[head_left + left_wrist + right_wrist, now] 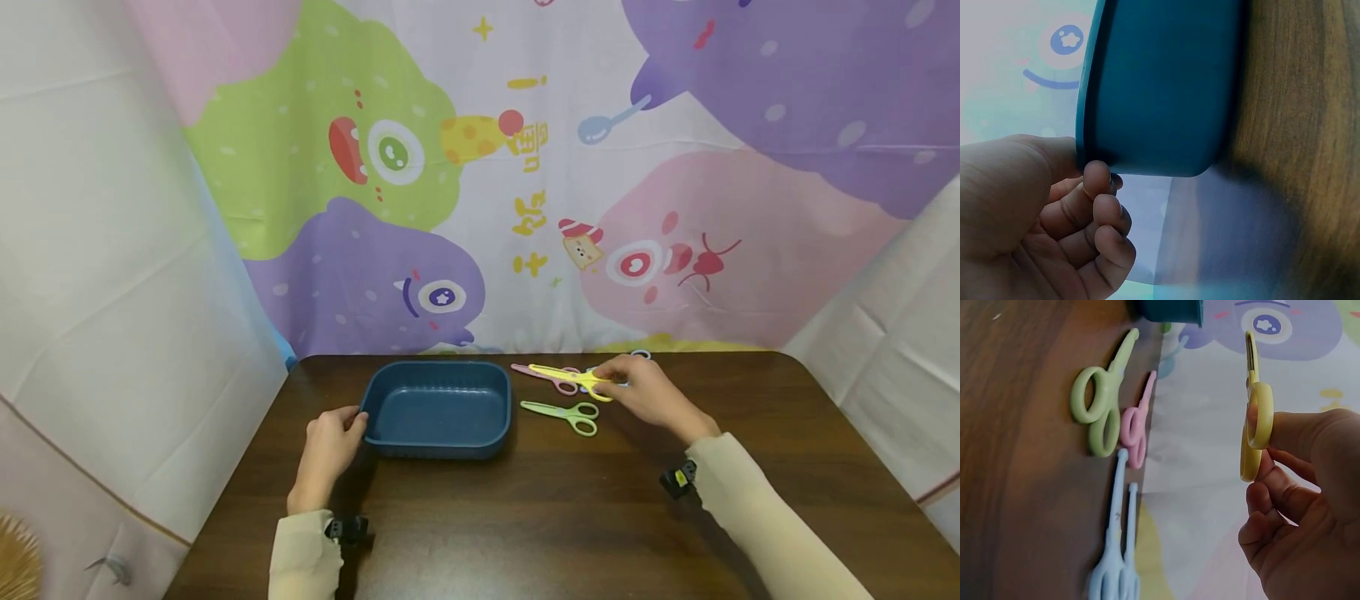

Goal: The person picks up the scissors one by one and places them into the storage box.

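Note:
My left hand pinches the left rim of a dark blue rectangular plastic tray, thumb and fingertips at its corner in the left wrist view. A pair of yellow scissors is pinched by the handles in my right hand, raised above the table with blades toward the tray. Below it lie green scissors and pink scissors, to the tray's right. Light blue scissors lie farther right, partly behind my right hand in the head view; whether one or two pairs, I cannot tell.
The brown wooden table carries the tray and scissors near its back edge. A cartoon-printed cloth hangs directly behind that edge. White cloth walls stand at both sides.

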`<state>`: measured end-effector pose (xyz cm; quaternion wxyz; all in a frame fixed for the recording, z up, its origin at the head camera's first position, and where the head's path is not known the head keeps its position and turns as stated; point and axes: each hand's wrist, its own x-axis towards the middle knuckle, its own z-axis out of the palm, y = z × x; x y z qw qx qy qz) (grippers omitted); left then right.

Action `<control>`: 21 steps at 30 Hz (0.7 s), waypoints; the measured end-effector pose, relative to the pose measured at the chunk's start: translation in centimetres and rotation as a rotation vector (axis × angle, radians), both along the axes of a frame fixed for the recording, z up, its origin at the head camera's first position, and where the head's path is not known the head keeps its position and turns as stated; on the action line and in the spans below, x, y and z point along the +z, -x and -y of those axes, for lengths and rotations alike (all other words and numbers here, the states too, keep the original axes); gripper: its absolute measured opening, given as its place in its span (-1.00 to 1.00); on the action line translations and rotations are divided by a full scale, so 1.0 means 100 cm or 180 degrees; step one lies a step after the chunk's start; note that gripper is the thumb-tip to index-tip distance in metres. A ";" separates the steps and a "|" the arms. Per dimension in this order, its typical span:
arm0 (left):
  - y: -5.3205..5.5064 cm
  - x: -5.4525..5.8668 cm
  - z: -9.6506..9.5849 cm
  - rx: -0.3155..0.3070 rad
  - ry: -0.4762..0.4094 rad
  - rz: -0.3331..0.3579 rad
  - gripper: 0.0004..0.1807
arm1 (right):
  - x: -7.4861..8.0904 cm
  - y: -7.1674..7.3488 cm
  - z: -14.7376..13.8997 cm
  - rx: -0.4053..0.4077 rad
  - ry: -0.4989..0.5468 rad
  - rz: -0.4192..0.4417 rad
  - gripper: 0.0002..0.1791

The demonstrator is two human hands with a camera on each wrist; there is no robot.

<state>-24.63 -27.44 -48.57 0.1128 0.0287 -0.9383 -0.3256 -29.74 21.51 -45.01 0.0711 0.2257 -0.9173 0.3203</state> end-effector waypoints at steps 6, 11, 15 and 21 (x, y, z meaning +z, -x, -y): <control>0.000 0.000 0.000 0.0005 0.0026 -0.0022 -0.57 | 0.012 0.003 0.013 0.0100 0.0036 0.0058 -0.76; 0.000 0.000 0.000 0.0032 0.0016 -0.0008 -0.57 | 0.023 0.009 0.023 0.0199 0.0029 0.0058 -0.75; -0.001 0.000 0.000 0.0024 0.0003 0.0000 -0.57 | 0.032 0.013 0.031 0.0255 0.0033 0.0113 -0.73; -0.002 0.001 0.000 0.0038 0.0003 0.0035 -0.58 | 0.045 0.018 0.047 0.0311 0.0010 0.0124 -0.73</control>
